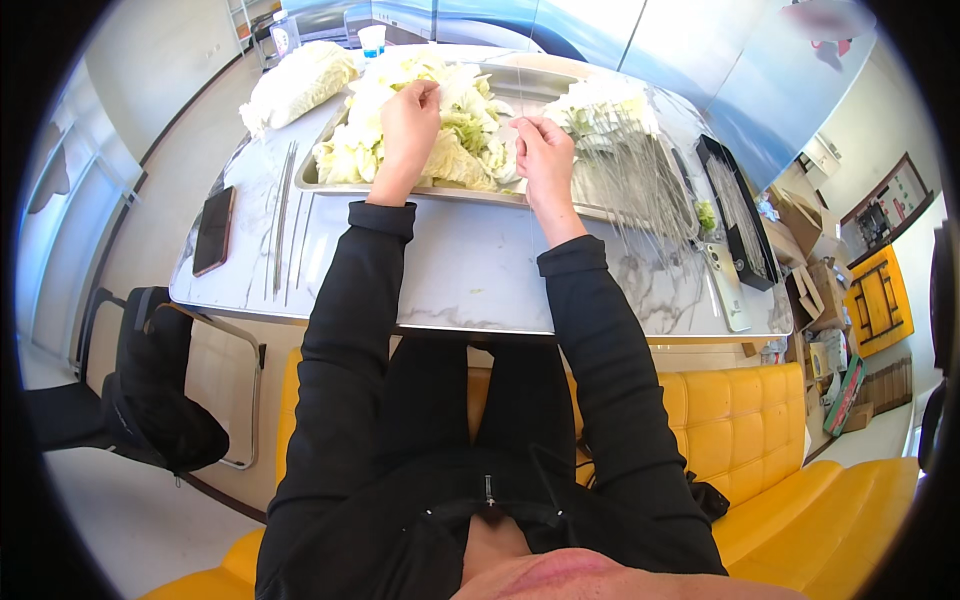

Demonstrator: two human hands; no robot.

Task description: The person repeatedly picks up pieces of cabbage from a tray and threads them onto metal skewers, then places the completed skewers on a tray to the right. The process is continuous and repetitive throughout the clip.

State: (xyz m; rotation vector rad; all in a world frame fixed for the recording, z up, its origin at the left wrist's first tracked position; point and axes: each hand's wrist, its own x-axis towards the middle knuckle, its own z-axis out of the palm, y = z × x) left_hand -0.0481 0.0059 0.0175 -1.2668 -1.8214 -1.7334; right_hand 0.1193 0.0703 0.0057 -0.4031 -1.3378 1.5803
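Observation:
My right hand (545, 154) pinches a thin metal skewer (520, 94) that stands nearly upright over the tray. My left hand (412, 116) is above a heap of torn cabbage leaves (469, 161), its thumb and fingers drawn together. Whether it holds a bit of leaf cannot be told against the pale heap. Both the heap and the hands are at the metal tray (305, 180). Along the tray's right side lie many metal skewers (637, 176), their far ends bearing pale cabbage pieces (604, 101).
A whole cabbage (300, 86) lies at the back left. Loose skewers (282, 217) and a dark phone (214, 231) are left of the tray. On the right sit a black box of skewers (739, 217) and a light phone (726, 289). A paper cup (371, 41) stands behind.

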